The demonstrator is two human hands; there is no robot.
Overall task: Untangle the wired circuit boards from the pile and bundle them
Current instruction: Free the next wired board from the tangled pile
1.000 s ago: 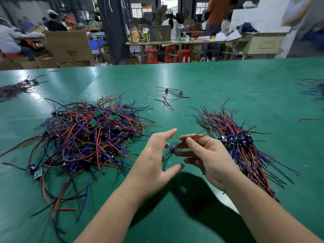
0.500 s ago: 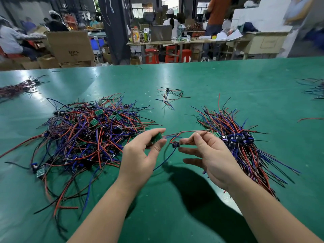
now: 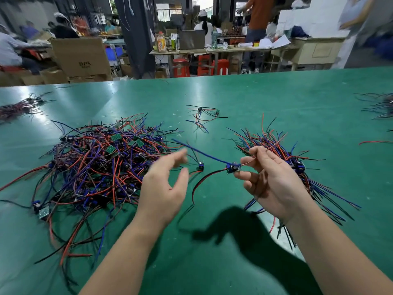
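Right hand [image 3: 274, 184]: fingers [image 3: 260, 155] pinching a thin red lead of one wired circuit board [image 3: 233, 167]. The board is hanging above the green worktop [image 3: 255, 99] between the two hands, its blue wire [image 3: 202, 153] running up-left and a red-and-black pair drooping to the worktop.
Left hand [image 3: 163, 186]: fingers [image 3: 176, 160] spreading loosely, blurred, apparently holding nothing.
Tangled pile [image 3: 95, 167]: lying left of the left hand.
Sorted bundle [image 3: 299, 167]: lying just behind the right hand.
Stray wired piece [image 3: 202, 116]: sitting farther back, apart from both.
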